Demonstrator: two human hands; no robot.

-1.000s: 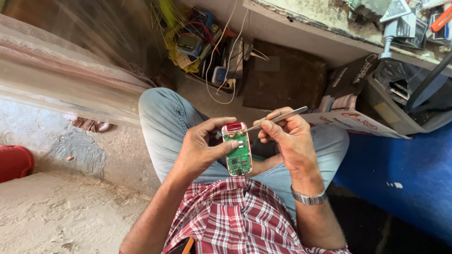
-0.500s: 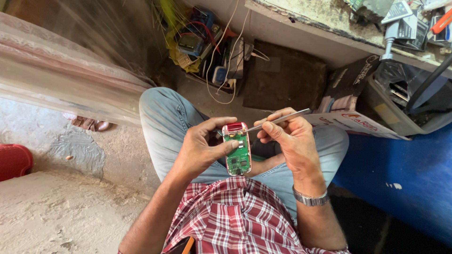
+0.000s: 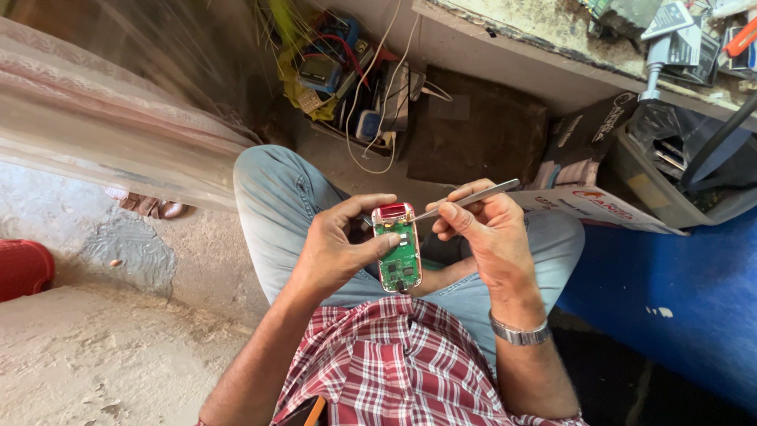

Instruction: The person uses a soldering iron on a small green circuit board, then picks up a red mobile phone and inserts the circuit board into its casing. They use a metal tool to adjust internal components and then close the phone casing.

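My left hand (image 3: pixel 335 248) grips a small opened phone (image 3: pixel 397 246) with a red frame and a bare green circuit board, held upright over my lap. My right hand (image 3: pixel 485 233) pinches a pair of metal tweezers (image 3: pixel 465 199); their tips point left at the top edge of the phone. A metal watch sits on my right wrist. I sit cross-legged in blue jeans and a red checked shirt.
A pile of cables, chargers and small devices (image 3: pixel 351 75) lies ahead by the wall. A workbench edge (image 3: pixel 512 47) with tools runs along the upper right. A grey bin (image 3: pixel 670 177) and printed paper (image 3: pixel 595 205) sit at right. A red object (image 3: pixel 22 268) lies far left.
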